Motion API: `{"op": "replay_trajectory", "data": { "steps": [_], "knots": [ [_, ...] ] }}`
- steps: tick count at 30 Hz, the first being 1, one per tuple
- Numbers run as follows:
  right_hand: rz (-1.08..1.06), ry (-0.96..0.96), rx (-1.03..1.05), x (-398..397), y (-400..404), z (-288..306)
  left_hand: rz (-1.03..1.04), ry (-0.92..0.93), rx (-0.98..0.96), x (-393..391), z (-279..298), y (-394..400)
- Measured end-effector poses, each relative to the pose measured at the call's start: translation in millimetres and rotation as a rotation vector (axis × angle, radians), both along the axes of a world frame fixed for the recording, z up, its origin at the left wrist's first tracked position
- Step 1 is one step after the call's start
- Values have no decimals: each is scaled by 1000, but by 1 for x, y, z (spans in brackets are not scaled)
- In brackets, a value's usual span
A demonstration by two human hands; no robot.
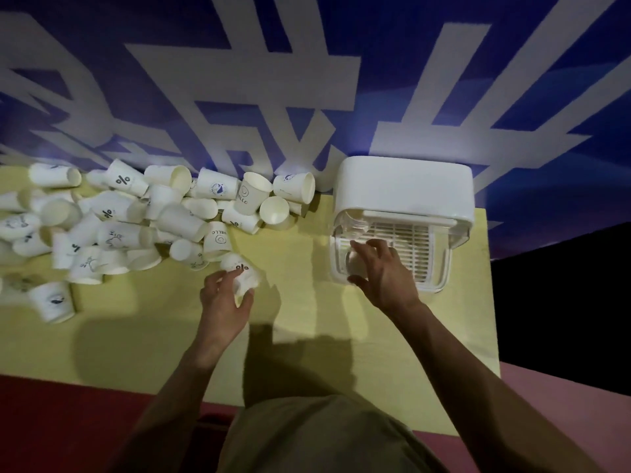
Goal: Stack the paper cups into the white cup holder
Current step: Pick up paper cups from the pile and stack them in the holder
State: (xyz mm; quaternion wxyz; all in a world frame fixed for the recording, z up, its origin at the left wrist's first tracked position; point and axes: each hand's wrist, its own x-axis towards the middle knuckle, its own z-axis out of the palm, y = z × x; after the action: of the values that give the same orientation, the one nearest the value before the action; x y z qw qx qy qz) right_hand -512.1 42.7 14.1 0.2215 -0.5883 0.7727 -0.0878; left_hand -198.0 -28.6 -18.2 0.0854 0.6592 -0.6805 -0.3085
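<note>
A white cup holder (404, 186) with a clear front and slatted tray stands at the table's back right. My right hand (382, 271) reaches into its tray, fingers curled around a paper cup (355, 264) standing there. My left hand (227, 298) grips a white paper cup (243, 273) marked with a percent sign, just in front of the pile. A heap of white paper cups (136, 220) lies tumbled across the left and middle of the yellow table (164, 336).
A blue wall with large white characters (307, 80) rises right behind the table. One stray cup (53, 302) lies near the left front. The table's right edge (491, 302) drops to a dark area; its front edge is close to my body.
</note>
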Motion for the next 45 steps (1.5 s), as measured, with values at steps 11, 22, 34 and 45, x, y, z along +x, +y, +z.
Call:
{"op": "replay_trajectory", "data": {
  "steps": [11, 22, 34, 45],
  "knots": [
    [45, 157, -35, 23, -1, 15, -52, -59, 70, 9, -26, -27],
    [278, 47, -90, 82, -70, 19, -48, -32, 118, -19, -38, -58],
    [383, 8, 190, 107, -168, -57, 79, 86, 103, 1, -36, -51],
    [264, -211, -14, 89, -99, -3, 29, 249, 192, -8, -2, -50]
  ]
}}
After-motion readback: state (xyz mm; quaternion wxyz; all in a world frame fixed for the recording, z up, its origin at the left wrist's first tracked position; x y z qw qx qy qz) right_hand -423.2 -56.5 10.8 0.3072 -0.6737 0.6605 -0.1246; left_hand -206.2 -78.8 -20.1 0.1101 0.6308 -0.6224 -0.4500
